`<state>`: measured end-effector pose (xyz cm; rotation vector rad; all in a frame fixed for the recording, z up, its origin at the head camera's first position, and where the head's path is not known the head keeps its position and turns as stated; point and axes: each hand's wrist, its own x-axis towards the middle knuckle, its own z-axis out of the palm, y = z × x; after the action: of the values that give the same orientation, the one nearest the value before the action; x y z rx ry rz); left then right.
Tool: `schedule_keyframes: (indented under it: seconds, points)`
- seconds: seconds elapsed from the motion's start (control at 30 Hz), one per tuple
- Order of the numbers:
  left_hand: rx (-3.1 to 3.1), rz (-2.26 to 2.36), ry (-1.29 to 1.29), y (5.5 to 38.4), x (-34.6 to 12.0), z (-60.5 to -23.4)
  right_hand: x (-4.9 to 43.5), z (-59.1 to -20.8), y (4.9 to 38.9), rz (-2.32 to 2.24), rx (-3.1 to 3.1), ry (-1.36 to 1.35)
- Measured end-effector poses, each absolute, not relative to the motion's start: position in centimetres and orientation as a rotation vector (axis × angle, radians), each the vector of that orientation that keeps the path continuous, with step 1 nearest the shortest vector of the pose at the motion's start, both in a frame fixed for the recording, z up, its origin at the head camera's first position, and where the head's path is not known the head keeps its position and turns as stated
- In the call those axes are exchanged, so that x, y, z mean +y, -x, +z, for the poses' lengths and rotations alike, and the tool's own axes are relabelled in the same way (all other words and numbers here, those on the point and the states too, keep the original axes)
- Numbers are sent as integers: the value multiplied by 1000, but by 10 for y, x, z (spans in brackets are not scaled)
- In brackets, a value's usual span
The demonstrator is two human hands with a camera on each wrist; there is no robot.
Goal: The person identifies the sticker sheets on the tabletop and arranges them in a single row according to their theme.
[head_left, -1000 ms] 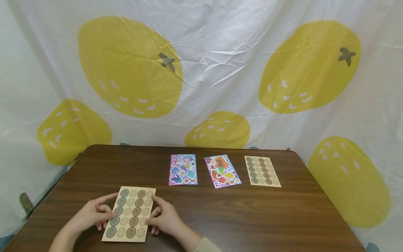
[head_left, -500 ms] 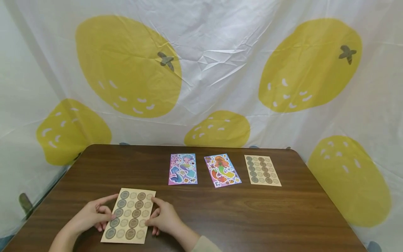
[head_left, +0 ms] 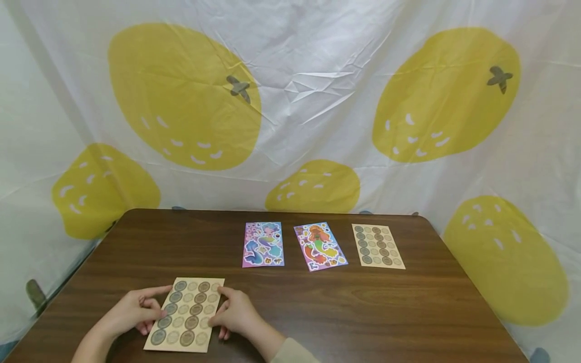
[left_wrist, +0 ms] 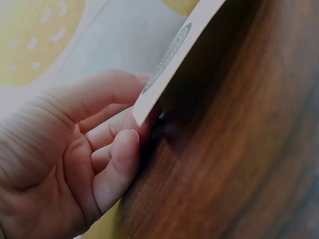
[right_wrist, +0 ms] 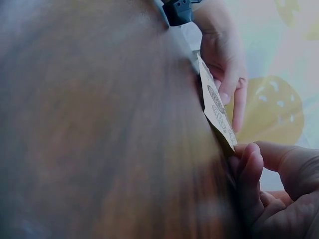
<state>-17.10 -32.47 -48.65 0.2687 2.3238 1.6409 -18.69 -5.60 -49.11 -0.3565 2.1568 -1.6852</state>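
A beige sheet [head_left: 185, 315] printed with columns of round grey, brown and pale seals, like a sticker sheet, is held between both hands at the near left of the table. My left hand [head_left: 135, 313] pinches its left edge, thumb on the printed face and other fingers behind. On the opposite edge, my right hand [head_left: 237, 313] pinches it the same way, index finger near the upper corner. From the left wrist, the sheet [left_wrist: 167, 64] is seen edge-on, raised off the wood, with the left fingers [left_wrist: 117, 159] curled under it.
Along the back of the brown table [head_left: 363, 312] lie a blue-haired mermaid sticker sheet [head_left: 263, 244], an orange-haired mermaid sheet [head_left: 321, 246] and a second beige seal sheet [head_left: 378, 246]. Behind the table hangs a white curtain [head_left: 317, 126] with yellow fruit prints.
The held sheet's far edge has dropped toward me, so it appears flatter, and both hands have sunk slightly with it. The sheets at the back stay put.
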Motion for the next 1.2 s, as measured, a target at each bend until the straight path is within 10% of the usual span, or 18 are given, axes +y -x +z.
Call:
schedule_keyframes:
  seconds: [1.2]
  points:
    - [2446, 1412, -266, 180, -322, -482, -60, -481, 182, -1272, 2580, 377]
